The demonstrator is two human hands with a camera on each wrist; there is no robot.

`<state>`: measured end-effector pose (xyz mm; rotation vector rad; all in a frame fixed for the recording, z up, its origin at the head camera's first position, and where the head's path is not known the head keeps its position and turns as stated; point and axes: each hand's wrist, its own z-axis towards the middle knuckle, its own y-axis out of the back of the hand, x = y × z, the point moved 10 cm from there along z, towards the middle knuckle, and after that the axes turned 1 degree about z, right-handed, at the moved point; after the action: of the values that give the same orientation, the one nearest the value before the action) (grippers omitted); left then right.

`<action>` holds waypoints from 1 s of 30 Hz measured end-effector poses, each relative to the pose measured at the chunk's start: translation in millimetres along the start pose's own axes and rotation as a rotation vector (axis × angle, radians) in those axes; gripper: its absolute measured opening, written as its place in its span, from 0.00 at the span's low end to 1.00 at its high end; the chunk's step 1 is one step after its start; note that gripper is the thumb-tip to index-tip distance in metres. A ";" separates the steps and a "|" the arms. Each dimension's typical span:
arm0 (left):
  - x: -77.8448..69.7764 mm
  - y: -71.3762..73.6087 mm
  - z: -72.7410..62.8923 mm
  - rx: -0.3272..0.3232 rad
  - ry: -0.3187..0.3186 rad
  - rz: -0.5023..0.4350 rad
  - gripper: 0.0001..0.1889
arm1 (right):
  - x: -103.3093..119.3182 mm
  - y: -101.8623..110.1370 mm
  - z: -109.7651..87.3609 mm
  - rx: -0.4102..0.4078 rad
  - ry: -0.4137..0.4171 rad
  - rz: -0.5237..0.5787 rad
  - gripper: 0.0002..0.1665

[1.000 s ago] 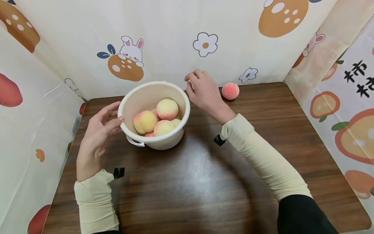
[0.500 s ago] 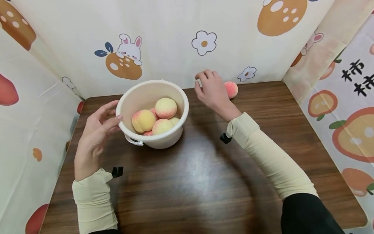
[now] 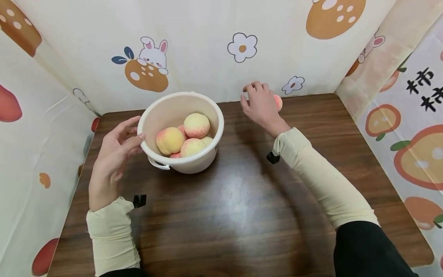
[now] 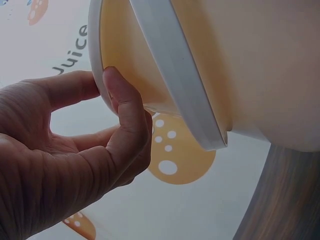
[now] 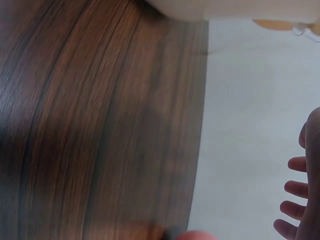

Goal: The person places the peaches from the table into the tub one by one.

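Note:
My left hand (image 3: 111, 159) pinches the left rim of a cream plastic bucket (image 3: 195, 167); the left wrist view has the thumb and fingers at the rim, beside the bucket's white handle (image 4: 180, 80). Several yellow-and-pink peaches (image 3: 196, 125) lie inside the bucket. To its right, my right hand (image 3: 261, 104) hovers over the table's back part with fingers loosely bent and nothing in them. A lone pink peach (image 3: 278, 102) sits just beyond it, mostly covered by the hand. Its red top (image 5: 197, 235) barely enters the right wrist view.
The dark wooden table (image 3: 238, 227) extends in front of the bucket and to the right. A printed curtain (image 3: 204, 50) stands along the table's back edge, with more printed cloth (image 3: 408, 127) at the right side.
My right hand has moved right, away from the bucket, and now hides most of the lone peach. The left hand stays at the bucket's rim.

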<state>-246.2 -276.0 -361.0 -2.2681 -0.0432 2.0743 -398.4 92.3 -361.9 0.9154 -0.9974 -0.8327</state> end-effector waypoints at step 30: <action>0.3 0.7 1.5 -0.008 0.010 0.011 0.33 | -82.5 -34.7 -2.0 0.188 -0.174 -0.094 0.30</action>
<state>-247.7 -276.6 -361.5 -2.2885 -0.0387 2.0718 -428.3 153.1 -420.4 1.0703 -1.2057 -0.9208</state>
